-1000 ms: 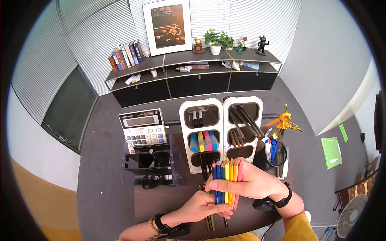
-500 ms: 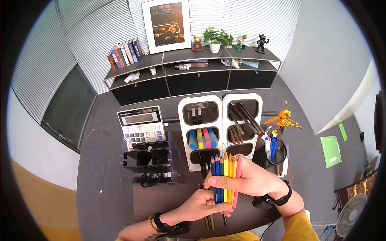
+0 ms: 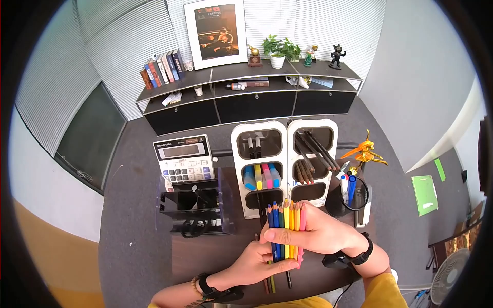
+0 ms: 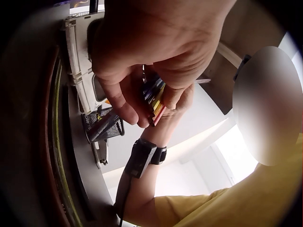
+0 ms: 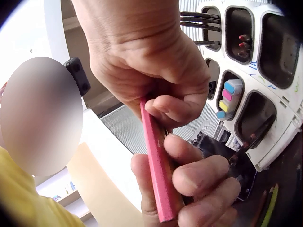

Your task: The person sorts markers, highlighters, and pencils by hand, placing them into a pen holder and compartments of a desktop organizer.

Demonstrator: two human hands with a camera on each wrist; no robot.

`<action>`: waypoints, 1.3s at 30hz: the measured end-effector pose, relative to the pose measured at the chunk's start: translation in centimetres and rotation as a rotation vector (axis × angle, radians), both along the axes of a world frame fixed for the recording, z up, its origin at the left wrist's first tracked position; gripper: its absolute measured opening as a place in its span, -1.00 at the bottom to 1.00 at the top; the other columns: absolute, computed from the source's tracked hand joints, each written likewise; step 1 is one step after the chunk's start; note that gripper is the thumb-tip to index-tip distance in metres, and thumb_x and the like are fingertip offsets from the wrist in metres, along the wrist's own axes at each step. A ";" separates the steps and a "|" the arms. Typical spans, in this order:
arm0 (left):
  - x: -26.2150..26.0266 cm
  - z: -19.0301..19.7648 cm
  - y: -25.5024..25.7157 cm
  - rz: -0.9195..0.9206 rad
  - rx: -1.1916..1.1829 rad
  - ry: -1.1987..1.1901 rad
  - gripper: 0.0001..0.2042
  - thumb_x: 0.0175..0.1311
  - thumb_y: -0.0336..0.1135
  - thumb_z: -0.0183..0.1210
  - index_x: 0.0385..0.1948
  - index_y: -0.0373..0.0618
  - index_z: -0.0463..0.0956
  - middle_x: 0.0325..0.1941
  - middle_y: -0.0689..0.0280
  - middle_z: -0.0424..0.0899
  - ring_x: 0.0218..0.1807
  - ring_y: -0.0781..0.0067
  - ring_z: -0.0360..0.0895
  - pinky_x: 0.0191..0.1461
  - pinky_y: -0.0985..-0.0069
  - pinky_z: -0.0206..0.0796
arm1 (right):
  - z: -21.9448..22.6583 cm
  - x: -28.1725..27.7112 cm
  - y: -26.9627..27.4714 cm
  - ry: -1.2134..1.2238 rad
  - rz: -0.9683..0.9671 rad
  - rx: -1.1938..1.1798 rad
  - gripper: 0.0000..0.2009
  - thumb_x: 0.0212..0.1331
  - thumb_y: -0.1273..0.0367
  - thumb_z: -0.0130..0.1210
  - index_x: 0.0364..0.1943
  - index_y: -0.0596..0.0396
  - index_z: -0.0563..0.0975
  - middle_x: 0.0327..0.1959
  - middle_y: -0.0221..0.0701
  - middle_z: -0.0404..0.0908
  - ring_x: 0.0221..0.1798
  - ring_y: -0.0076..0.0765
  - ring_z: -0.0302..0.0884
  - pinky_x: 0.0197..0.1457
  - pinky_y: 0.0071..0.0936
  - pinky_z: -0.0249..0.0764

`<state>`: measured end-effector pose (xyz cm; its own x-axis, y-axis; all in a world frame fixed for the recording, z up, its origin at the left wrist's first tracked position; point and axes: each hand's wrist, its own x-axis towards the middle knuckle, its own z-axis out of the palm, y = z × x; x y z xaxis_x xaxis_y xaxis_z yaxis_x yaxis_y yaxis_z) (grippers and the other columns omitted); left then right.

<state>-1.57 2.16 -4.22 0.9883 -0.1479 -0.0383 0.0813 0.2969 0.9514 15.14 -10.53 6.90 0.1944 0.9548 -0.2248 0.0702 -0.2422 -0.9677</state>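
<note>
Both your hands hold the coloured pencils (image 3: 285, 228): right hand (image 3: 321, 232) wraps them, left hand (image 3: 257, 263) pinches below. No writing readable on the calculator (image 3: 184, 159); white organiser (image 3: 284, 164) stands behind.

**Little print you can actually read**

You are looking at very little legible lettering. The calculator (image 3: 183, 160) is carrying a brand line above its display, but it is showing too small to make out. The framed poster (image 3: 216, 32) is bearing a short line of text near its top, too blurred to read. A light item on the shelf unit (image 3: 246, 84) is showing dark lettering, also unreadable. Both wrist views are offering you no text.
</note>
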 end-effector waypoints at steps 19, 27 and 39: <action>0.7 0.4 0.1 -0.058 -0.170 0.106 -0.73 0.55 -0.38 0.25 0.14 -0.36 0.58 0.06 0.15 0.75 0.08 0.38 0.75 0.27 0.35 0.66 | 0.7 -0.1 0.4 -0.046 0.108 0.022 -0.77 0.49 0.30 0.28 -0.24 0.22 0.66 -0.40 -0.42 0.71 -0.42 -0.61 0.56 -0.32 -0.56 0.50; 1.0 0.7 0.8 0.011 -0.089 0.092 -0.71 0.46 -0.57 0.28 0.17 -0.40 0.59 0.07 0.12 0.77 0.12 0.29 0.77 0.24 0.34 0.67 | 1.0 0.0 -0.2 -0.143 0.019 0.079 -0.84 0.41 0.40 0.30 -0.16 0.26 0.73 -0.38 -0.32 0.74 -0.33 -0.49 0.63 -0.21 -0.46 0.55; 0.8 1.5 0.9 0.043 -0.065 0.037 -0.75 0.46 -0.50 0.33 0.10 -0.38 0.64 0.07 0.16 0.79 0.12 0.39 0.76 0.28 0.44 0.61 | 1.1 1.1 -0.9 0.073 -0.218 0.269 -0.82 0.51 0.36 0.22 -0.10 0.24 0.65 -0.24 -0.43 0.73 -0.21 -0.58 0.64 -0.10 -0.50 0.61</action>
<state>-0.78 3.08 -2.73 0.9919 -0.1085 -0.0664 0.1016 0.3618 0.9267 16.21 -11.46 8.00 0.3926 0.9197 0.0083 -0.0270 0.0205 -0.9994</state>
